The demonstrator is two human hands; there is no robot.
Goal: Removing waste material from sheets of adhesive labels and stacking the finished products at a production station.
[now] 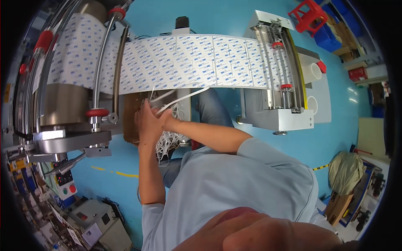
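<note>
A wide white web (167,62) with a repeated blue print stretches between two roller frames. Thin cut lines cross it. Just below its near edge, my two hands come together over a cardboard box (132,125). My left hand (147,123) has its fingers closed near a thin white strip. Beside it, my right hand (166,120) is closed on a narrow white strip (184,99) that runs up to the web's near edge. The fingertips partly hide each other. Tangled white strips (167,144) lie beneath the hands.
On the left stand metal rollers (67,104) and bars with red collars. A white roller unit (276,119) bounds the right side. A red stool (307,16) and blue crates (328,39) are at far right. A control box (67,188) sits lower left.
</note>
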